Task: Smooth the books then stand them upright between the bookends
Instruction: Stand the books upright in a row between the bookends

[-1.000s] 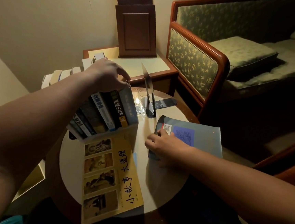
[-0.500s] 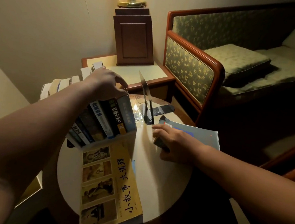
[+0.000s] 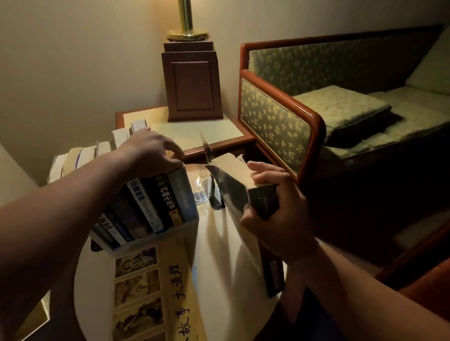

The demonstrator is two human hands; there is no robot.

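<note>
- The dark book [image 3: 234,195] is in the air, over the 1 o'clock edge of the round table [image 3: 227,255]. It is tilted, with the pale page edges turned up and the spine toward the camera.
- The right hand [image 3: 274,212] grips this book. The fingers are curled over the page edges on top and the thumb presses the cover from below.
- The metal bookend [image 3: 206,152] stands upright at 12 o'clock on the table. It is just beside the far corner of the dark book, which hides a part of it.
- The leaning row of books [image 3: 158,205] is at 10 o'clock on the table, with the spines toward the camera and the tops tipped toward 9 o'clock.
- The left hand [image 3: 149,153] lies on the tops of this row. Its fingers are bent down over the upper edges, and the tips are on the outermost book, the one nearest to the bookend.
- The yellow book [image 3: 179,302] lies flat, from the middle of the table to 6 o'clock. Its far end touches the foot of the row.
- Behind the table, at 12 o'clock, is a side table [image 3: 194,132] with a wooden lamp base [image 3: 191,86] on it.
- At 2 o'clock stands a green sofa [image 3: 277,115].
</note>
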